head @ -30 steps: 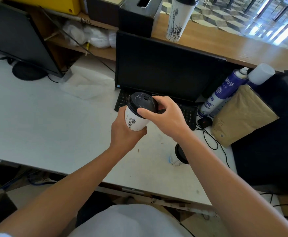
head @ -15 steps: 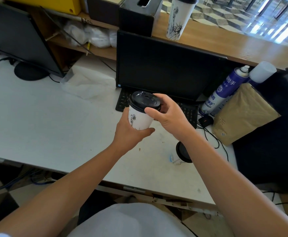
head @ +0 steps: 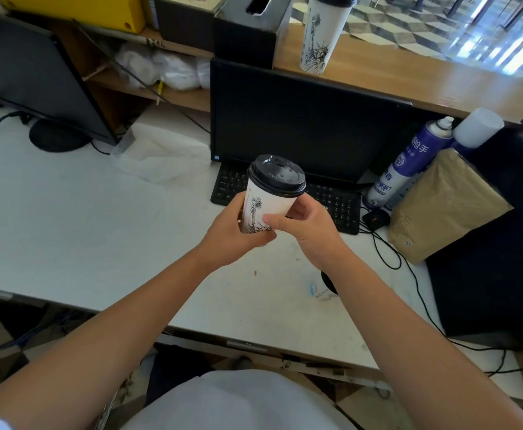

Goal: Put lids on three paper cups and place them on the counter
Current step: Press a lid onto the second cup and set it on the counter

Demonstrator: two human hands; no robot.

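Paper, white with a black line drawing, forms the cup held upright above the desk, its long axis near vertical and tipped slightly away, a black lid seated on its rim. Left hand wraps the lower wall from the left; right hand closes on it from the right, thumb across the front. Below lies the white desk, then a keyboard and a dark monitor. Beyond and higher runs the wooden counter, where another lidded cup already stands; the carry likely goes up and forward over the monitor.
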